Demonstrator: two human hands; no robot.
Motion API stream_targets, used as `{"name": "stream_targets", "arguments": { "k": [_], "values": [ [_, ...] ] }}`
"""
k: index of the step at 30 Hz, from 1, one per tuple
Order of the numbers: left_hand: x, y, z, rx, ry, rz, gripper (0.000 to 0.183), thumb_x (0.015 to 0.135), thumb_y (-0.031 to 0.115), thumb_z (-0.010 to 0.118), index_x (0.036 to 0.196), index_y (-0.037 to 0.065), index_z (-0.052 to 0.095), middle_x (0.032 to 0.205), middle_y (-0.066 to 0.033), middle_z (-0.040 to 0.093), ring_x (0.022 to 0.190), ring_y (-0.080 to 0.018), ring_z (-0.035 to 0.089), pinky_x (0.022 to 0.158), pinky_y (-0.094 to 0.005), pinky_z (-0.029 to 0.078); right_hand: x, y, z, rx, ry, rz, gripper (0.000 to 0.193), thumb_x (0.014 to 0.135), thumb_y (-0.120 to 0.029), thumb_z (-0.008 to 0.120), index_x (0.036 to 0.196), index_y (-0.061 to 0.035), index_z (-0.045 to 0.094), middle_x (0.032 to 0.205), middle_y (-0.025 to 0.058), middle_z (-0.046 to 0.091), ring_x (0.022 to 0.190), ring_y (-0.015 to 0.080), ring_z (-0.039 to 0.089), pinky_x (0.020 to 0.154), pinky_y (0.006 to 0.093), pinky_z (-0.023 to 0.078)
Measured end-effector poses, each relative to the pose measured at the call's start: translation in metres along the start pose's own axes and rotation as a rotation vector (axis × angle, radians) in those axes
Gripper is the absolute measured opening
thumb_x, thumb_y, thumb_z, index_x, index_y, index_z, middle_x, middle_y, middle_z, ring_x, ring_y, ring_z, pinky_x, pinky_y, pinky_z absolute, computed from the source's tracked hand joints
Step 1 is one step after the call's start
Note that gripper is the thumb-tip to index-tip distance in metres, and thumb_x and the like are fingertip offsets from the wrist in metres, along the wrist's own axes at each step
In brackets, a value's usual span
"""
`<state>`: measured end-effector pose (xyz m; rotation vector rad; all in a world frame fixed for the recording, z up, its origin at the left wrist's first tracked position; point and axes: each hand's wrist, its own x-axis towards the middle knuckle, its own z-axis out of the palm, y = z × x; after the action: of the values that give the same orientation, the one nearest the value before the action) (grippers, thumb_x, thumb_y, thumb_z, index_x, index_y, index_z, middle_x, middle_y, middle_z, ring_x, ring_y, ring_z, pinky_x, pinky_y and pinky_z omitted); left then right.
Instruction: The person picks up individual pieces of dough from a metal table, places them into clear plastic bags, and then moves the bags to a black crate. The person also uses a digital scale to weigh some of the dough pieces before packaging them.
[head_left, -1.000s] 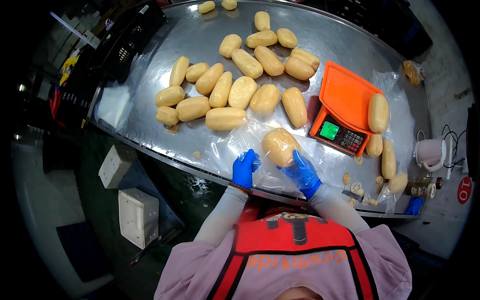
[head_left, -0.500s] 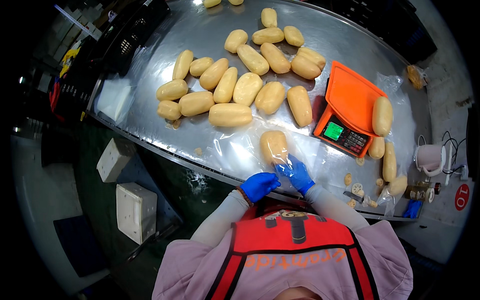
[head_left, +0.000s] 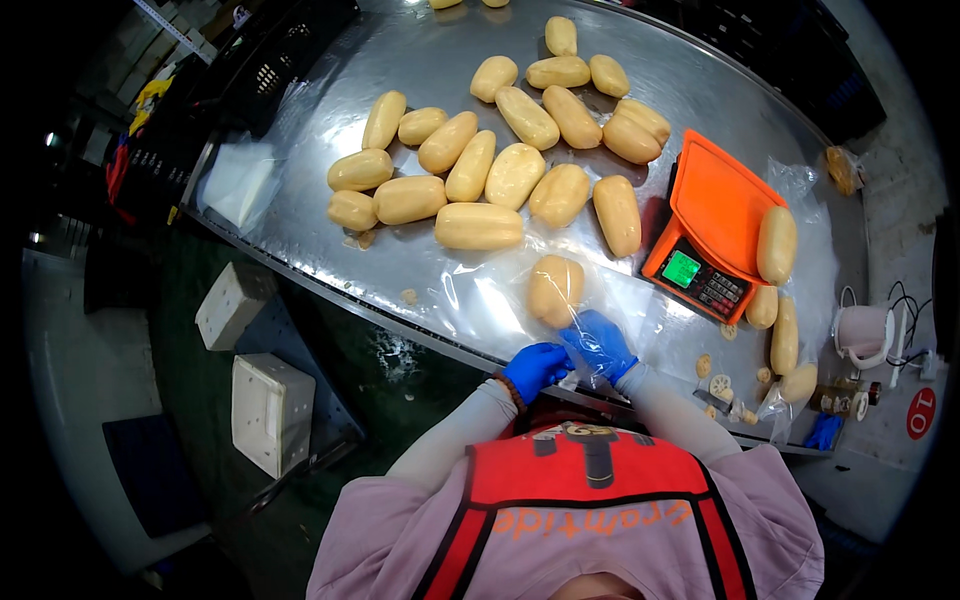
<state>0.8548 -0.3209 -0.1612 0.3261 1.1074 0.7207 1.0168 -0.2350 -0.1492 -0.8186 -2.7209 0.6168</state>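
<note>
A short, thick lotus root piece (head_left: 556, 290) lies inside a clear plastic bag (head_left: 593, 285) at the table's near edge. My right hand (head_left: 598, 347), in a blue glove, is closed round the bag's near end, just below the root. Close to its left, my left hand (head_left: 537, 370), also gloved in blue, has its fingers pinched together at the gathered mouth of the bag. Parts of the fingers on both hands are hidden. Several pale yellow lotus roots (head_left: 478, 227) lie beyond, on the metal table (head_left: 330, 262).
An orange scale (head_left: 725, 205) with a lit green display stands to the right, a lotus root (head_left: 777, 246) on its right edge. Cut slices (head_left: 720, 385) lie near the right front. A stack of clear bags (head_left: 238, 185) sits at the left; white foam boxes (head_left: 272, 415) stand below.
My hands have come closer together, the left moving right towards the bag's mouth. The bag's near end is now gathered between them. The whole view has shifted slightly.
</note>
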Motion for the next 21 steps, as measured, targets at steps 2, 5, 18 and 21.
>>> {"name": "stream_targets", "arguments": {
  "k": [2,5,18,21],
  "values": [
    [0.0,-0.002,0.0,0.097,-0.081,0.05,0.027,0.091,0.025,0.058,0.098,-0.001,0.06,0.084,-0.007,0.065,0.072,-0.0122,0.059,0.066,-0.0252,0.049,0.005,-0.001,-0.012,-0.052,0.073,-0.141,0.018,0.077,-0.022,0.059,0.092,-0.0135,0.067,0.082,0.0146,0.061,0.076,0.0322,0.059,0.067,0.0422,0.047],
    [-0.014,-0.009,0.004,0.235,-0.208,0.118,0.018,0.091,0.015,0.056,0.099,0.0,0.062,0.084,-0.005,0.064,0.072,-0.0122,0.059,0.066,-0.0254,0.049,0.005,-0.025,-0.034,-0.096,-0.015,-0.166,0.02,0.077,-0.022,0.06,0.094,-0.0126,0.065,0.087,0.016,0.06,0.079,0.0323,0.059,0.069,0.0427,0.047],
    [-0.021,-0.022,-0.016,0.252,-0.112,0.167,0.015,0.091,0.014,0.056,0.093,0.0,0.061,0.08,-0.0069,0.063,0.069,-0.0124,0.06,0.065,-0.0259,0.051,0.038,-0.01,0.01,0.306,0.17,0.077,0.029,0.081,-0.02,0.068,0.106,-0.0065,0.064,0.094,0.0151,0.061,0.089,0.0341,0.058,0.078,0.0413,0.048],
    [-0.022,-0.025,-0.008,0.21,-0.075,0.214,0.013,0.09,0.014,0.055,0.089,0.002,0.06,0.078,-0.0062,0.062,0.067,-0.0124,0.059,0.063,-0.0264,0.05,0.05,0.006,0.032,0.491,0.169,0.227,0.032,0.08,-0.02,0.07,0.107,-0.005,0.063,0.1,0.0131,0.063,0.092,0.0287,0.06,0.08,0.0387,0.047]
  ]
}}
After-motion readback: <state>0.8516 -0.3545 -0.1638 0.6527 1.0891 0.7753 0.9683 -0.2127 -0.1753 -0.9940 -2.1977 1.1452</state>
